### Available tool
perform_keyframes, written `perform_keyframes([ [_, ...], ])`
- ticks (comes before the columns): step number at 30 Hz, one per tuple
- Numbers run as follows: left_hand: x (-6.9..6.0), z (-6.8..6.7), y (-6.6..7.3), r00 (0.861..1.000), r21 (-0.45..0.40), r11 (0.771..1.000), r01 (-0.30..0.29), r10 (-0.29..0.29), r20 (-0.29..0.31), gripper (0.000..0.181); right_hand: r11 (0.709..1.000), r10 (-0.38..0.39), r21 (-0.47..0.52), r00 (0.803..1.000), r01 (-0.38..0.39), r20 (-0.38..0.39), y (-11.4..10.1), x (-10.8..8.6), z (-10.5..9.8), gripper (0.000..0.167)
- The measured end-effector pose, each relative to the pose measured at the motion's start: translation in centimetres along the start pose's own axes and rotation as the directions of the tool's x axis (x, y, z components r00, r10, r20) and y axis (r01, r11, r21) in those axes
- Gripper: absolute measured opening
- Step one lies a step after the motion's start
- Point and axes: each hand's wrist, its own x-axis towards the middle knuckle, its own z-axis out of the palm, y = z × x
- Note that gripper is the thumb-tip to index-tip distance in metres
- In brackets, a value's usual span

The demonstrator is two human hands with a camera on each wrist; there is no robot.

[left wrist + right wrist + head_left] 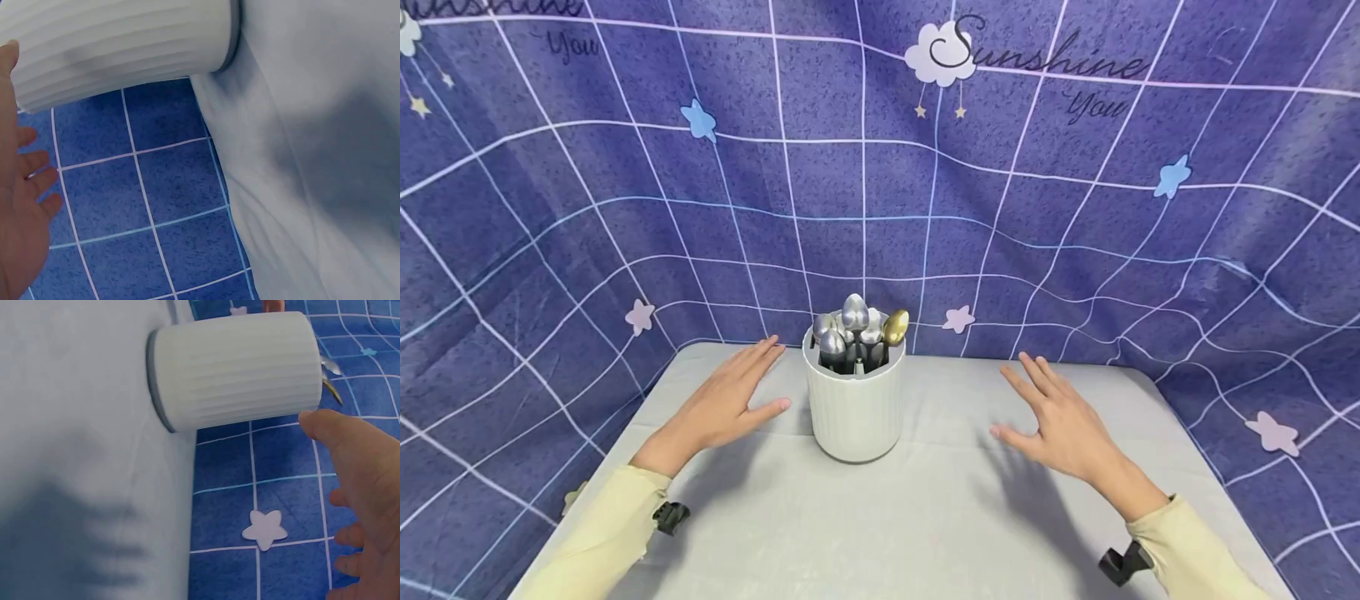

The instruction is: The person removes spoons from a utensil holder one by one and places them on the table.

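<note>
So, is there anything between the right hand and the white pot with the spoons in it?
In the head view, no object: just bare grey cloth between the right hand and the white pot.

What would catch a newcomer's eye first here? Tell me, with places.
A ribbed white utensil holder stands upright on the grey-covered table, with silver spoons and one gold spoon, at the right, poking above its rim. The left hand and right hand hover on either side, apart from it. Behind hangs a violet-blue gridded cloth.
</note>
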Motion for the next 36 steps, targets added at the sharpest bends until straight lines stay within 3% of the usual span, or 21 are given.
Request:
perform_keyframes([
  [8, 1.6, -1.9, 0.4, 0.999, -0.154, 0.988, 0.002, -0.008, -0.041, 0.072, 0.996, -0.007, 0.085, 0.999, 0.003, 0.044, -0.8, 2.1, -1.6, 0.087],
  [17, 3.1, -2.3, 0.6, 0.997, -0.298, 0.953, 0.045, -0.060, -0.040, 0.065, 0.986, -0.056, 0.156, 0.998, 0.050, 0.031, -1.7, 5.0, -2.7, 0.082],
  [24, 4.3, -1.8, 1.2, 0.995, -0.445, 0.892, 0.075, -0.095, -0.023, 0.059, 0.971, -0.105, 0.212, 0.994, 0.106, -0.016, -2.7, 7.5, -3.1, 0.077],
  [31, 5.0, -1.2, 1.8, 0.993, -0.570, 0.815, 0.098, -0.119, 0.001, 0.060, 0.945, -0.126, 0.294, 0.989, 0.142, -0.073, -3.5, 9.8, -2.7, 0.069],
  [36, 5.2, -0.6, 1.9, 0.990, -0.611, 0.784, 0.113, -0.138, 0.006, 0.062, 0.925, -0.120, 0.349, 0.987, 0.150, -0.107, -4.0, 11.2, -2.4, 0.067],
])
